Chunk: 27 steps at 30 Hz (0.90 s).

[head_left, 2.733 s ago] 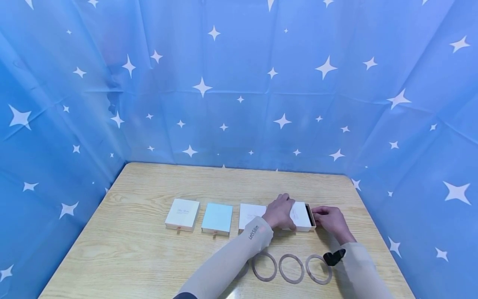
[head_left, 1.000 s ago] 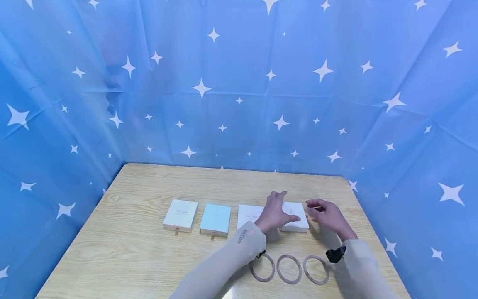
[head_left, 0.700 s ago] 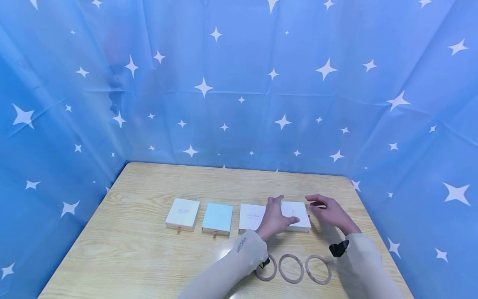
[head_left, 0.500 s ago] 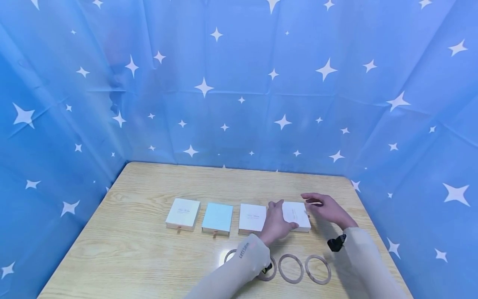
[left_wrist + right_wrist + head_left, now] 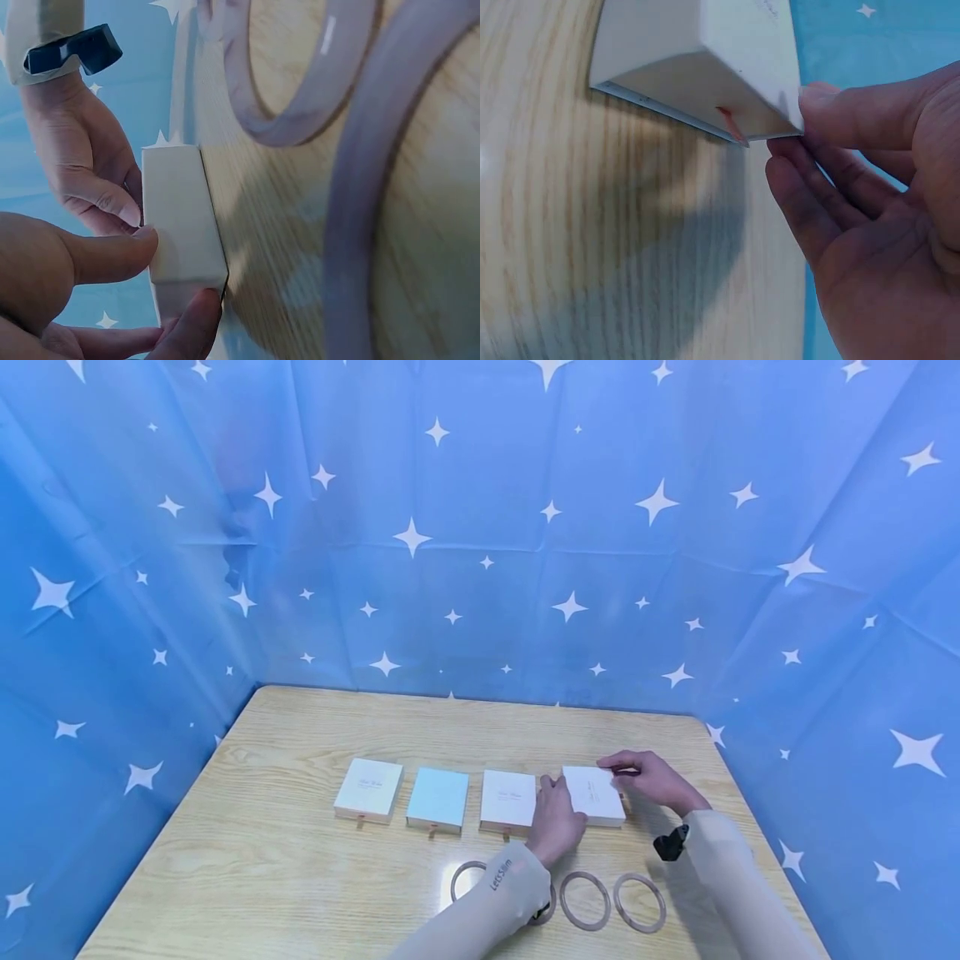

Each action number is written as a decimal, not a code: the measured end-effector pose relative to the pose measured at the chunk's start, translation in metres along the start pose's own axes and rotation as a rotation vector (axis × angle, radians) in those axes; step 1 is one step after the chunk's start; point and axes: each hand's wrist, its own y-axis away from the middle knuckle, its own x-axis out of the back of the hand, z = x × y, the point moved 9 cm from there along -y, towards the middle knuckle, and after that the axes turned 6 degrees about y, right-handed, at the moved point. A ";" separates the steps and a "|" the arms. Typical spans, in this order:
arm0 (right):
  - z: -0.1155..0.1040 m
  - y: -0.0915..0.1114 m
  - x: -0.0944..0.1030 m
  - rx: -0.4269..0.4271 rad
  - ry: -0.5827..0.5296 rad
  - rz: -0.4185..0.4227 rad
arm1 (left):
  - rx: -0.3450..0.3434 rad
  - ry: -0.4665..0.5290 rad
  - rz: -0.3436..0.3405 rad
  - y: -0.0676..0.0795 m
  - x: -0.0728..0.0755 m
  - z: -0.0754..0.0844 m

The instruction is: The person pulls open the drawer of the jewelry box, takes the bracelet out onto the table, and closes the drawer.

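Observation:
A white drawer box [image 5: 592, 797] with faint lettering, closed, stands at the right end of a row of boxes. In the right wrist view a small orange pull tab [image 5: 732, 124] sticks out of its right end. My left hand [image 5: 556, 823] holds the box's left side, with the thumb [image 5: 112, 255] on one face and fingers round its corner. My right hand [image 5: 656, 779] pinches the far right corner, thumb on top and fingertips behind. Beside the left hand lies another white box [image 5: 507, 797]. Several purplish bangles [image 5: 585, 901] lie nearer; the left forearm covers part of them.
Farther left on the wooden table [image 5: 247, 843] are a light-blue box [image 5: 437, 797] and a cream box [image 5: 368, 788], both with pull tabs facing the front. A blue star-patterned curtain [image 5: 480, 568] surrounds the table's back and sides.
The rightmost box's drawer, partly out at first, is now pushed in. My left hand has slid nearer along the box's left side; my right hand has moved to its far right corner.

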 end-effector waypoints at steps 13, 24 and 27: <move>0.005 0.000 -0.006 -0.006 -0.020 -0.012 | 0.020 -0.022 -0.012 -0.004 -0.003 -0.002; 0.017 0.014 -0.009 -0.071 -0.080 0.028 | -0.047 -0.107 -0.050 -0.014 0.003 0.007; 0.016 0.020 -0.010 -0.073 -0.087 0.038 | -0.084 -0.129 -0.072 -0.020 0.007 0.010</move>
